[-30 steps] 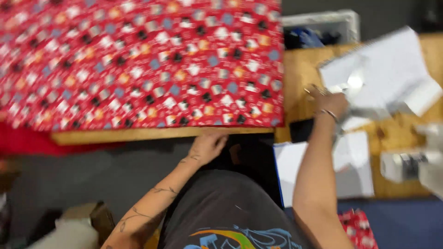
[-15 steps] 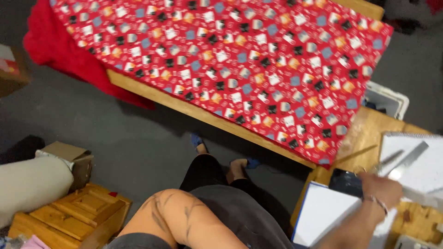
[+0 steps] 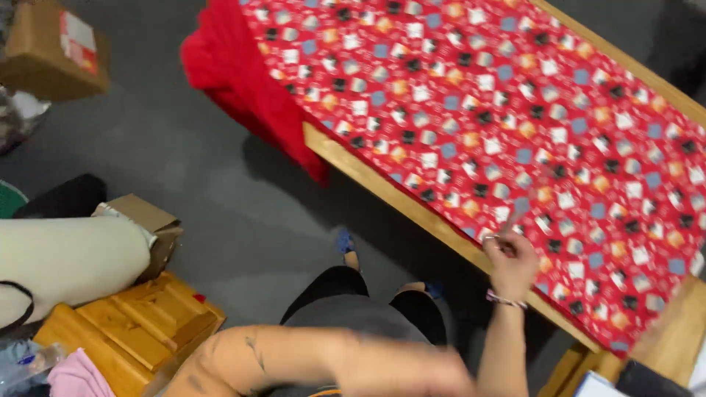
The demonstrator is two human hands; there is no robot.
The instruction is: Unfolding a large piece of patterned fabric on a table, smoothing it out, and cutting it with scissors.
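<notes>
1. Over the near edge of the tabletop [image 3: 382,180], my right hand [image 3: 510,261] was raised with its fingers curled in a narrow grip; something thin seemed to stick up from them, but blur kept me from telling what it was.
2. That hand sat right at the edge of the red patterned wrapping paper [image 3: 515,125], which lay spread flat across most of the tabletop, its lower border running along the wooden rim.
3. A thin bracelet [image 3: 504,300] circled my right wrist.
4. My left hand [image 3: 412,371] was low at the bottom of the view, well apart from the paper, smeared by motion; I could not tell how its grip stood or whether it held anything.
5. A red cloth [image 3: 243,88] hung off the far-left end of the tabletop toward the grey floor [image 3: 184,169].
6. To my left stood a wooden crate [image 3: 136,327], with a pale roll [image 3: 66,265] lying just above it and a cardboard box [image 3: 51,48] farther off in the corner.
</notes>
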